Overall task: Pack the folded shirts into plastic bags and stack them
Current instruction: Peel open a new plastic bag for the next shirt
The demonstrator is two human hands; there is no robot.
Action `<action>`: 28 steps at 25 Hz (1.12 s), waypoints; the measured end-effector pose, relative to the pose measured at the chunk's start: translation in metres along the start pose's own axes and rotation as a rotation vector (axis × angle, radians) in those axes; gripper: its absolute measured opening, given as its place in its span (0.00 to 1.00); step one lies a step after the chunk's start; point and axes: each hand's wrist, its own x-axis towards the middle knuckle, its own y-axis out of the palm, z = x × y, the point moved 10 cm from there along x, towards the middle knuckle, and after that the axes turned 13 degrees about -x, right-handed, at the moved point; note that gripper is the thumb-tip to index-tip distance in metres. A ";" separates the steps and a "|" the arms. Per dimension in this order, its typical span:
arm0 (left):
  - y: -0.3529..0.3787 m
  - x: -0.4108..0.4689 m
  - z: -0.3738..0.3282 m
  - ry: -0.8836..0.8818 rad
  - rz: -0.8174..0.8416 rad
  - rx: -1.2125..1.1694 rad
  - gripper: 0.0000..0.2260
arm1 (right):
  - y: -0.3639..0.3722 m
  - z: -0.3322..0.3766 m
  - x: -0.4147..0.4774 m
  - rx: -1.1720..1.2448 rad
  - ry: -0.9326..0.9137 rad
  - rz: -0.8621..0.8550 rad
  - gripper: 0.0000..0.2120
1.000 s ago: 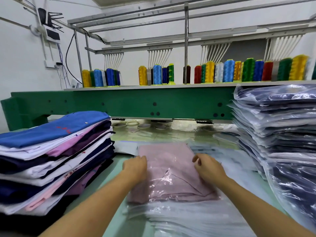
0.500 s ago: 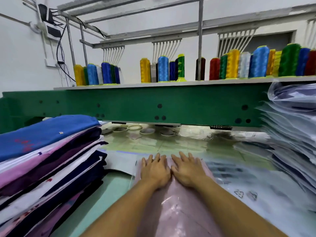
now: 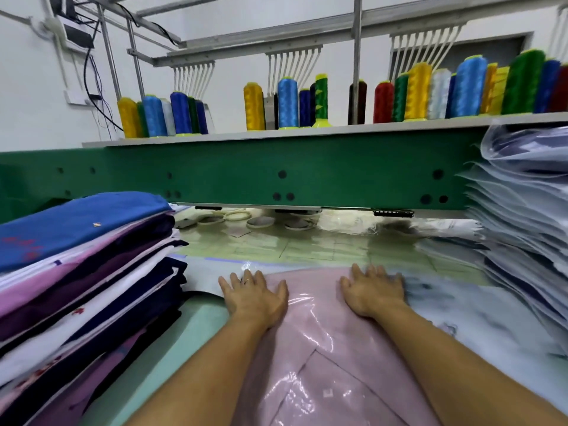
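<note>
A folded pink shirt [image 3: 322,342] lies inside a clear plastic bag on the table in front of me. My left hand [image 3: 253,298] presses flat on the bag's far left corner, fingers spread. My right hand [image 3: 373,292] presses flat on the far right corner, also spread. Neither hand grips anything. A pile of unbagged folded shirts [image 3: 80,272], blue on top, stands at my left. A tall stack of bagged shirts [image 3: 525,229] stands at my right.
Loose empty plastic bags [image 3: 479,327] lie under and to the right of the pink shirt. A green machine beam [image 3: 276,176] crosses behind the table, with thread cones [image 3: 287,103] on the shelf above. Small rings [image 3: 259,222] lie under the beam.
My hands slid from the bag's near middle to its far edge, came together, then spread apart to the two far corners. The view moved closer to the table.
</note>
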 end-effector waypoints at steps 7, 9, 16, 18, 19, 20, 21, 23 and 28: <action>-0.034 -0.075 -0.015 0.115 0.003 -0.077 0.31 | -0.047 0.025 -0.083 0.102 -0.100 -0.177 0.29; -0.021 -0.109 -0.010 0.118 0.079 -0.145 0.29 | -0.046 0.042 -0.118 0.161 -0.154 -0.163 0.27; -0.011 -0.189 0.029 0.166 -0.014 -0.200 0.27 | 0.002 0.070 -0.219 0.120 -0.311 -0.020 0.34; -0.025 -0.195 0.042 0.118 -0.107 -0.209 0.26 | 0.010 0.044 -0.225 0.120 -0.260 0.002 0.39; -0.032 -0.199 0.046 0.092 -0.156 -0.185 0.26 | 0.015 0.029 -0.227 0.107 -0.221 0.014 0.41; -0.038 -0.203 0.047 0.075 -0.201 -0.154 0.26 | 0.019 0.013 -0.228 0.099 -0.172 0.023 0.42; -0.043 -0.206 0.047 0.066 -0.231 -0.133 0.26 | 0.021 0.000 -0.227 0.100 -0.119 0.023 0.42; -0.045 -0.207 0.051 0.059 -0.232 -0.164 0.25 | 0.022 -0.015 -0.225 0.091 -0.046 -0.002 0.42; -0.042 -0.196 0.086 0.034 -0.082 -0.928 0.14 | 0.018 -0.029 -0.218 0.099 0.034 -0.015 0.38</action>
